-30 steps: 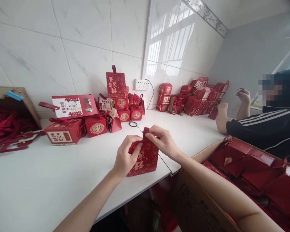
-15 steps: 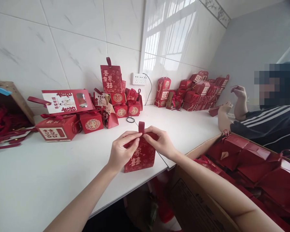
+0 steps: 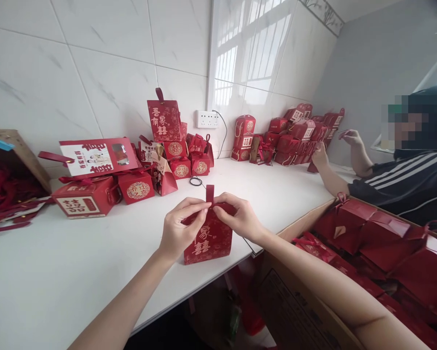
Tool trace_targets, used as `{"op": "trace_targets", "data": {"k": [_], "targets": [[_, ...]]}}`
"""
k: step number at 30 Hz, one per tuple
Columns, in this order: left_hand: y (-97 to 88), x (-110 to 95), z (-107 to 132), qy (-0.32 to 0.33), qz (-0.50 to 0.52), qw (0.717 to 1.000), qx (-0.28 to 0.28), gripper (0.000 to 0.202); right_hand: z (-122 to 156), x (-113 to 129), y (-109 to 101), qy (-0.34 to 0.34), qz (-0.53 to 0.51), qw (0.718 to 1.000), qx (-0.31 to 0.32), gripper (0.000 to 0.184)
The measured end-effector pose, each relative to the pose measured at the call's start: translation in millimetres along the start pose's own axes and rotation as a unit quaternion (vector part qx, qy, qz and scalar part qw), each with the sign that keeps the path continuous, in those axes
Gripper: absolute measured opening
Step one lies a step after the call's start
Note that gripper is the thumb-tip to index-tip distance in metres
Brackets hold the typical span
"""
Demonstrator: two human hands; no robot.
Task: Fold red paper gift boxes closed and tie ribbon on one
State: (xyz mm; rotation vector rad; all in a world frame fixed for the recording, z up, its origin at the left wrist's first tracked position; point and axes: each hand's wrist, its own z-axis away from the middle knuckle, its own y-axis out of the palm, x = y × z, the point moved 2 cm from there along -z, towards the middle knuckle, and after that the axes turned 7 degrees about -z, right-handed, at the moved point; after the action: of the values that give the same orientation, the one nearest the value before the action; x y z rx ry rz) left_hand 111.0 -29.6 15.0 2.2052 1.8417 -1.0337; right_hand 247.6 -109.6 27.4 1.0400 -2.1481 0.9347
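Observation:
A red gift box [image 3: 213, 240] with pale Chinese lettering stands upright near the front edge of the white table. A dark red ribbon loop [image 3: 210, 193] sticks up from its top. My left hand [image 3: 183, 226] pinches the top edge on the left, thumb and fingers meeting close to the base of the loop. From the right, my right hand [image 3: 238, 214] grips the same top edge, its thumb on the front face. Fingertips of both hands almost touch and cover part of the lettering. What lies right beneath them is hidden.
Several finished-looking red boxes [image 3: 138, 188] stand along the wall, with another stack [image 3: 294, 141] farther right. A carton [image 3: 305, 214] of red boxes sits at the right front. A box of ribbons [image 3: 28, 160] is at far left. Across the table, a co-worker [image 3: 404, 180] handles a red piece.
Both my hands keep their hold on the gift box with barely any shift of the fingers. The view has moved slightly. The co-worker's nearer hand has risen and moved left.

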Motion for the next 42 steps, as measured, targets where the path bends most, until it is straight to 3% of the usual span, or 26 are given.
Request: {"op": "trace_targets", "data": {"k": [5, 10, 21, 31, 38, 42], "targets": [[-0.6, -1.1, 0.7, 0.033, -0.008, 0.999, -0.001, 0.018, 1.9, -1.2, 2.4, 0.015, -0.029, 0.999, 0.000, 0.014], [0.3, -1.6, 1.2, 0.014, -0.014, 1.000, 0.003, 0.018, 3.5, -5.4, 3.9, 0.014, -0.061, 0.998, -0.006, 0.017], [-2.0, 0.0, 0.4, 0.011, 0.005, 1.000, 0.019, 0.024, 1.1, -1.7, 2.8, 0.015, -0.037, 0.999, 0.011, 0.013], [-0.4, -2.2, -0.2, 0.004, -0.018, 1.000, -0.002, 0.020, -1.6, -0.3, -1.4, 0.010, -0.023, 0.999, 0.027, 0.016], [-2.3, 1.6, 2.0, 0.023, 0.033, 0.998, 0.046, 0.029, 1.5, -1.3, -1.3, 0.046, -0.068, 0.996, 0.032, 0.017], [-1.9, 4.5, 6.2, -0.011, 0.046, 0.998, 0.040, 0.038, 2.0, -0.3, 0.8, 0.063, -0.100, 0.992, 0.039, 0.017]]}}
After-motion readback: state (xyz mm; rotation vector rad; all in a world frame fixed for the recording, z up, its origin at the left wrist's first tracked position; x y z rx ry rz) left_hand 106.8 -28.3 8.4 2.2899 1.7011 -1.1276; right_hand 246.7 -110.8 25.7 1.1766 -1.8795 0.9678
